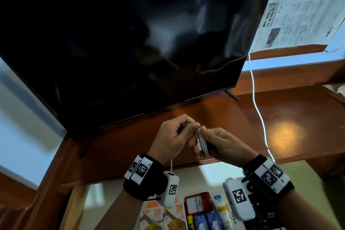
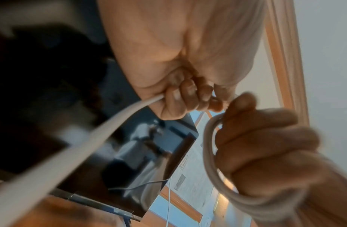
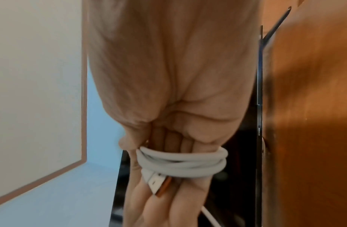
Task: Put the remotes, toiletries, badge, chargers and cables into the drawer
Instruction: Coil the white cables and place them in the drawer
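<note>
My two hands meet above the wooden desk [image 1: 280,117], working a white cable [image 1: 201,142]. Several turns of it are wound round the fingers of my right hand [image 1: 222,142]. In the right wrist view the coil [image 3: 188,162] crosses those fingers, and the USB plug [image 3: 157,184] lies against them. My left hand [image 1: 173,136] is a fist gripping the free run of cable [image 2: 110,127], which trails down past my left wrist. The open drawer [image 1: 104,201] below holds charger boxes [image 1: 156,214], a red badge [image 1: 197,203], toiletry tubes [image 1: 223,211] and a black remote [image 1: 263,211].
A large dark TV [image 1: 130,43] stands on the desk just behind my hands. A second white cable [image 1: 256,99] hangs from its right side and runs across the desk to the front edge. Newspaper [image 1: 298,5] covers the window at the upper right.
</note>
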